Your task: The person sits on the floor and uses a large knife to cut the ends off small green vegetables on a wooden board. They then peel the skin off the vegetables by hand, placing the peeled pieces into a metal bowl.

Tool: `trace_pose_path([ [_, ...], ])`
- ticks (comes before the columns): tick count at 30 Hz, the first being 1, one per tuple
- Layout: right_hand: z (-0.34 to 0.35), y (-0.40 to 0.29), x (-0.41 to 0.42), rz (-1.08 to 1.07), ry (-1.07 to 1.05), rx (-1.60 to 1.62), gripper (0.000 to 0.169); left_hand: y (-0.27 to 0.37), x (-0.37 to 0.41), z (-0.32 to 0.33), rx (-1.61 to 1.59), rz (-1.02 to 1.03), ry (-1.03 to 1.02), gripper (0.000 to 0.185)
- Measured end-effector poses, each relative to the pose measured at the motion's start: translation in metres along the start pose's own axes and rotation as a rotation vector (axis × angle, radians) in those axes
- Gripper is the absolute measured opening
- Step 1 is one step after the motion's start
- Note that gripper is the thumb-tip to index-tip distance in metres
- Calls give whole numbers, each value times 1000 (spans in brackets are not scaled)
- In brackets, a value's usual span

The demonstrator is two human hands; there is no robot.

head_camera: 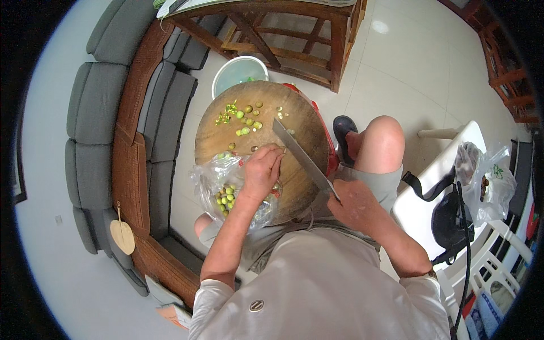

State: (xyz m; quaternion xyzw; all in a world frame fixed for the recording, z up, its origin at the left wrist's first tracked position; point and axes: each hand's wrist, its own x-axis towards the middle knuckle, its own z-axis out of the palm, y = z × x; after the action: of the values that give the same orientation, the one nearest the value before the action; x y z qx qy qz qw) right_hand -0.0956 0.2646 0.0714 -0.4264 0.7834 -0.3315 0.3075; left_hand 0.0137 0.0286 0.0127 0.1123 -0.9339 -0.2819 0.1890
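Note:
My right hand [355, 206] grips the handle of a cleaver [304, 159]. Its long blade slants up and left, over a round wooden chopping board [306, 199]. Left of the blade, my left hand [262, 169] has its fingertips pinched together low over the wood, around a small pale piece [284, 151] mostly hidden by the fingers. Small round green fruits [240, 114] lie farther up the board beside a pile of thin green-yellow scraps [225, 114]. Pale cut bits [279, 112] are scattered near the blade tip. A clear plastic bag [204, 178] holding several green fruits [227, 197] rests at the board's near-left edge, partly under my left forearm.
Behind the board stands a pale plastic bucket [225, 76], beneath a wooden table [340, 51]. A red plastic bag [331, 148] shows past the board's right rim. Grey sofa [170, 114] on the left; white stool [418, 202] bearing a black bag [450, 223] on the right.

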Motion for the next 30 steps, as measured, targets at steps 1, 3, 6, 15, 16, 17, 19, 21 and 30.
trace_pose_path([
  [1, 0, -1, 0, 5, 1, 11, 20, 0, 0, 0, 4, -10, 2, 13],
  [3, 1, -1, -1, 10, 4, 22, 20, 1, 1, 0, 12, -31, 6, 13],
  [6, 2, 0, -2, 17, 5, 31, 19, 0, 1, -1, 12, -59, 7, 12],
  [15, 0, -1, -9, 34, -23, 51, 21, -3, 16, -9, -126, -391, -105, 11],
  [16, 1, 0, -10, 34, -23, 56, 21, -3, 16, -9, -137, -403, -98, 11],
  [17, 1, 0, -10, 35, -22, 60, 21, -3, 16, -9, -148, -416, -90, 11],
  [19, 1, 0, -10, 51, -27, 74, 22, -5, 16, -8, -165, -426, -77, 11],
  [21, 0, -1, -9, 68, -30, 83, 22, -6, 17, -7, -179, -420, -64, 11],
  [30, -4, -3, -7, 78, -8, 189, 21, -6, 20, -11, -167, -467, -103, 10],
])
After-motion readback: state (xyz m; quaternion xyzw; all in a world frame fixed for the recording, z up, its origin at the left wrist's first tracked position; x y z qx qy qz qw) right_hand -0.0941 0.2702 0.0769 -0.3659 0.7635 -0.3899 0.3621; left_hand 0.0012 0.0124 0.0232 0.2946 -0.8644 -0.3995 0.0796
